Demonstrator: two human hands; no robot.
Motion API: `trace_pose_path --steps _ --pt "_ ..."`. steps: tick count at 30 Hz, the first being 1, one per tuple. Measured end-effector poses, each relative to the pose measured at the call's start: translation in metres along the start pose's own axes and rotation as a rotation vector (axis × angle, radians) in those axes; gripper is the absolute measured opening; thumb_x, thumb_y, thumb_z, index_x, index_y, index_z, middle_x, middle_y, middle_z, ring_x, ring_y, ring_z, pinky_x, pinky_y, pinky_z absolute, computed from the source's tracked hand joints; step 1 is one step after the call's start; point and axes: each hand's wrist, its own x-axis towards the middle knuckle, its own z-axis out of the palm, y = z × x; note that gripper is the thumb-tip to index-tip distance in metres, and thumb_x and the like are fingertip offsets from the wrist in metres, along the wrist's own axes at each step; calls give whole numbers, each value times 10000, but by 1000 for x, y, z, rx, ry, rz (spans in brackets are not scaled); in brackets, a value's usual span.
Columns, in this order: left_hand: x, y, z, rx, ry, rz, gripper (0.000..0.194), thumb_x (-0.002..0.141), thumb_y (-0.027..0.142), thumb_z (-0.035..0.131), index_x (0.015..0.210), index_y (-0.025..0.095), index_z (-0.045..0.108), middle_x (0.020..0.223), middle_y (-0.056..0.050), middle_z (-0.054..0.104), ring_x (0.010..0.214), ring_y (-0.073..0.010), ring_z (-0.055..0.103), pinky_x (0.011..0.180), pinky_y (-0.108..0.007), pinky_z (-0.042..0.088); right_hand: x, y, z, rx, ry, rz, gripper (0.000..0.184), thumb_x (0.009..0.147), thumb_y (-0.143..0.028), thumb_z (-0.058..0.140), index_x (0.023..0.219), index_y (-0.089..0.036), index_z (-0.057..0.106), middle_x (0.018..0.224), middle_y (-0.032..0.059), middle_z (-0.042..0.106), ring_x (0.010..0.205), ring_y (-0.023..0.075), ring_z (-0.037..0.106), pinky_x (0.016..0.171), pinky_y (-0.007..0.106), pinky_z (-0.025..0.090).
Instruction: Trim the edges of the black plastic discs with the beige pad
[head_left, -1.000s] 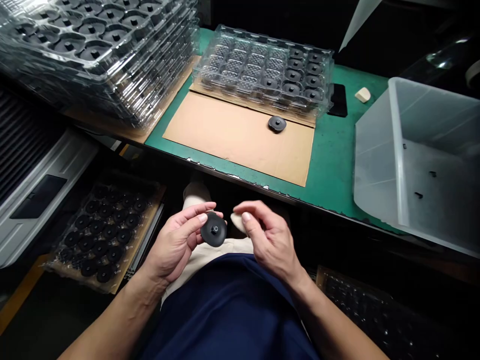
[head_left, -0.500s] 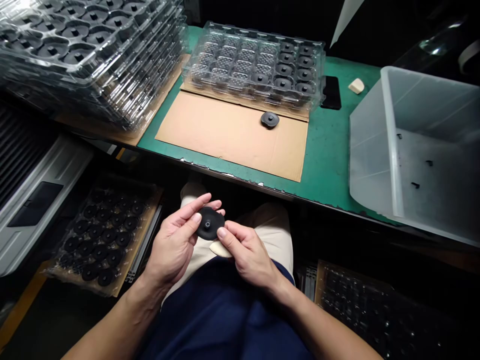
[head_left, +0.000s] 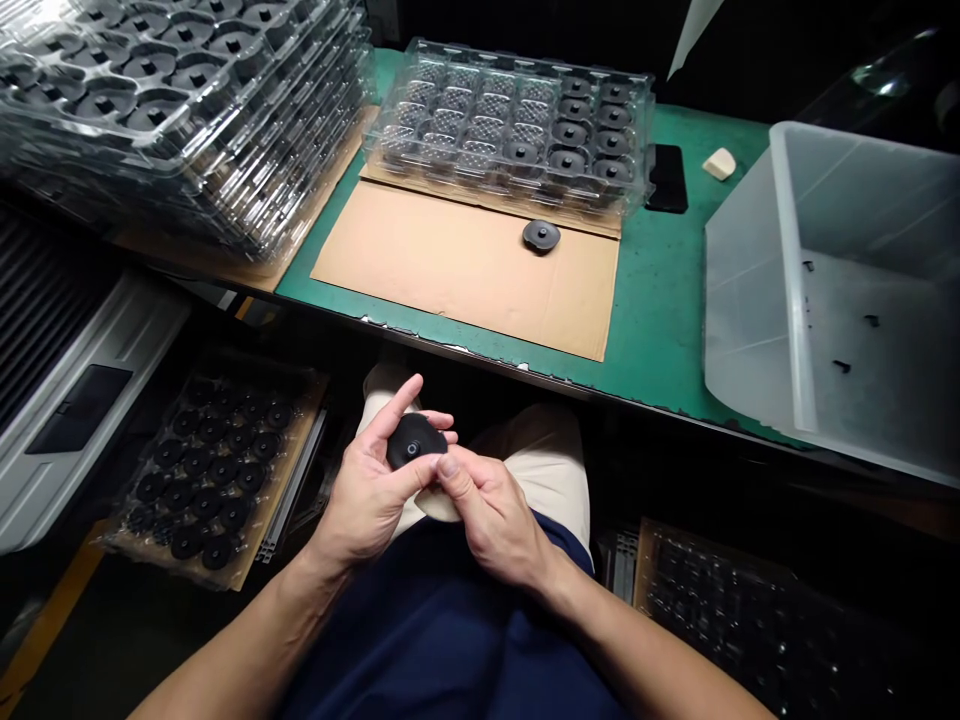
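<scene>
On the head view I count two loose discs: one black disc (head_left: 407, 433) pinched in my left hand (head_left: 365, 503) — hub facing up at my camera, nearly round, long axis unclear — and another disc (head_left: 541, 236) on cardboard (head_left: 457, 265). My right hand (head_left: 501, 520) grips one pale block (head_left: 437, 506).

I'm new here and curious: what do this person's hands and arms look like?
The left hand and right hand are bare: no gloves, rings or watch show. Both forearms are uncovered, with no sleeves in view. The person wears a dark blue garment and beige trousers.
</scene>
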Motion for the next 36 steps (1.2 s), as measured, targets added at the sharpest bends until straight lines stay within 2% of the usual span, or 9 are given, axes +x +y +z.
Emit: trace_pose_path --steps 4,6,13,18,23,27,30,33,36 --pt "7 -2 5 -43 152 -86 554 770 249 919 1288 231 722 1037 -52 739 825 -140 725 634 -145 554 -2 1 6 -50 19 -44 483 1104 -520 458 774 -171 509 711 -23 408 648 116 365 614 265 312" --pt "11 -4 5 -69 183 -125 560 782 283 911 1303 217 714 1030 -80 754 800 -163 732 594 -162 552 -3 2 8 -64 47 -28 498 1083 -511 498 715 -183 432 680 -34 352 628 110 318 590 268 283" --pt "14 -2 -2 -207 112 -109 700 965 242 721 1591 205 411 1228 -185 731 1038 -265 753 918 -381 634 1 1 3 48 100 45 453 1074 -494 521 775 -154 540 703 -27 361 646 113 284 573 266 259" --pt "3 4 -9 -248 -77 -64 710 1005 149 612 1641 255 313 1439 -169 622 1301 -292 634 1108 -409 543 4 2 0 197 120 93 447 1062 -535 562 847 -144 599 730 -15 401 659 117 295 578 263 261" --pt "-1 6 -19 -188 -254 7 821 993 117 644 1656 384 240 1555 -110 526 1427 -278 520 1167 -387 494 5 -1 -1 215 105 100 451 1060 -546 573 842 -150 575 732 -18 389 663 116 295 582 260 258" --pt "0 6 -21 -88 -254 32 900 918 99 756 1632 409 303 1526 -83 555 1367 -238 577 1148 -323 501 4 -2 -1 136 87 33 453 1091 -536 517 844 -158 555 750 -17 392 674 119 306 603 266 279" --pt "0 4 -17 6 -176 66 880 860 124 829 1588 394 415 1334 -58 673 1178 -194 685 1045 -273 560 2 -2 3 99 48 -28 500 1121 -531 435 801 -159 530 746 -7 417 671 119 333 615 269 298" --pt "2 1 -9 23 -33 67 698 807 179 886 1439 324 625 1136 -39 722 1000 -164 723 922 -232 595 2 -2 8 64 23 -50 514 1125 -518 425 766 -159 508 723 -10 403 655 114 331 609 267 297" --pt "6 0 -1 -40 121 -7 438 724 226 946 1134 222 793 956 -49 750 842 -150 727 781 -201 598 3 -3 10 22 34 -51 494 1097 -488 503 725 -168 454 704 -23 353 645 109 305 590 263 280"
